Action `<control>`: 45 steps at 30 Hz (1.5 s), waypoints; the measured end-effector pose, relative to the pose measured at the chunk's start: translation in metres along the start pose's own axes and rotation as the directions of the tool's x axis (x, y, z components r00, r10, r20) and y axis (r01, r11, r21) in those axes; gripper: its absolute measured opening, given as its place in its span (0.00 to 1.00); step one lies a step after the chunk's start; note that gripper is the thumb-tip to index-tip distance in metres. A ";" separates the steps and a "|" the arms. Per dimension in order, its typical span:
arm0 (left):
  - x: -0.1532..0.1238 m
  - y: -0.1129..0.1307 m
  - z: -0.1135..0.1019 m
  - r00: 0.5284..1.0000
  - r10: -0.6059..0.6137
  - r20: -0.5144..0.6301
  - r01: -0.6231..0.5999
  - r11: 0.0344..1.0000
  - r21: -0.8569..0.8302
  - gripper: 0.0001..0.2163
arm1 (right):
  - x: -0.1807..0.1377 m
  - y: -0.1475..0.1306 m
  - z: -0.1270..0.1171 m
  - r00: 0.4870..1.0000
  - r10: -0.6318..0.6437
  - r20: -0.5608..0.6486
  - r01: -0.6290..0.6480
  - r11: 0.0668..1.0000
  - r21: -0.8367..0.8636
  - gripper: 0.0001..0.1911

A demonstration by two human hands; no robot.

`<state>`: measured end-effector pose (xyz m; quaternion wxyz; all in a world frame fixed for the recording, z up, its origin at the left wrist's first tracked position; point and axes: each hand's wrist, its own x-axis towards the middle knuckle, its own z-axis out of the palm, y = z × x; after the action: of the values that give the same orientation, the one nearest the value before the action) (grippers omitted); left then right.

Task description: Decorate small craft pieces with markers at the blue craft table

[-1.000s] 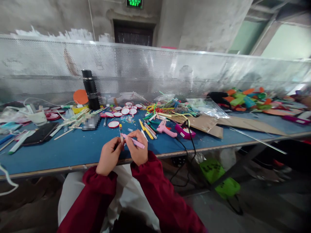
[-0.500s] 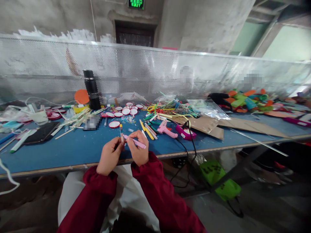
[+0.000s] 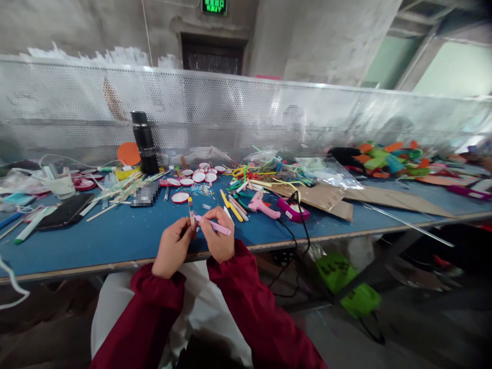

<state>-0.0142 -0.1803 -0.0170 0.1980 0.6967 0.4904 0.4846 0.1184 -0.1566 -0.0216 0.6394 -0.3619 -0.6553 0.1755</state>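
Observation:
My left hand (image 3: 171, 248) is closed in a pinch on a small pale stick (image 3: 191, 217) held upright above the near edge of the blue table (image 3: 115, 238). My right hand (image 3: 218, 236) grips a pink pen-like tool (image 3: 213, 225), its tip touching the stick. Both sleeves are dark red. A pink glue gun (image 3: 262, 205) lies just beyond my right hand, with several coloured sticks (image 3: 233, 205) beside it.
A black flask (image 3: 144, 142) stands at the back by a perforated metal screen (image 3: 238, 115). Round red-rimmed lids (image 3: 192, 178), a black phone (image 3: 66, 210), cardboard sheets (image 3: 365, 197), a clear bag (image 3: 326, 170) and coloured foam scraps (image 3: 388, 156) cover the table. Black cables (image 3: 295, 246) hang off the front edge.

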 end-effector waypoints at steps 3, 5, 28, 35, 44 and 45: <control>0.000 0.000 0.000 1.000 0.000 0.009 0.000 1.000 -0.002 0.13 | 0.000 0.000 0.000 1.000 0.011 -0.004 -0.011 1.000 -0.004 0.06; 0.000 0.000 0.000 1.000 0.001 0.011 -0.001 1.000 -0.001 0.13 | 0.000 0.000 0.000 1.000 0.014 -0.001 -0.014 1.000 0.000 0.06; 0.000 -0.001 0.000 1.000 0.003 0.007 -0.003 1.000 0.022 0.13 | 0.001 0.001 0.001 1.000 0.019 0.016 -0.019 1.000 0.015 0.06; 0.001 -0.002 0.001 1.000 -0.002 0.009 0.002 1.000 0.023 0.12 | 0.001 0.001 0.001 1.000 0.013 0.007 -0.013 1.000 0.015 0.06; 0.000 -0.005 0.001 1.000 0.008 0.008 -0.008 1.000 0.028 0.13 | 0.002 0.002 0.002 1.000 0.017 0.010 -0.017 1.000 0.019 0.06; 0.000 -0.005 0.001 1.000 0.008 0.008 -0.008 1.000 0.029 0.13 | 0.002 0.002 0.001 1.000 0.020 0.007 -0.020 1.000 0.019 0.06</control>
<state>-0.0159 -0.1782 -0.0211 0.1880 0.7035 0.4936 0.4754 0.1176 -0.1540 -0.0217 0.6387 -0.3618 -0.6521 0.1895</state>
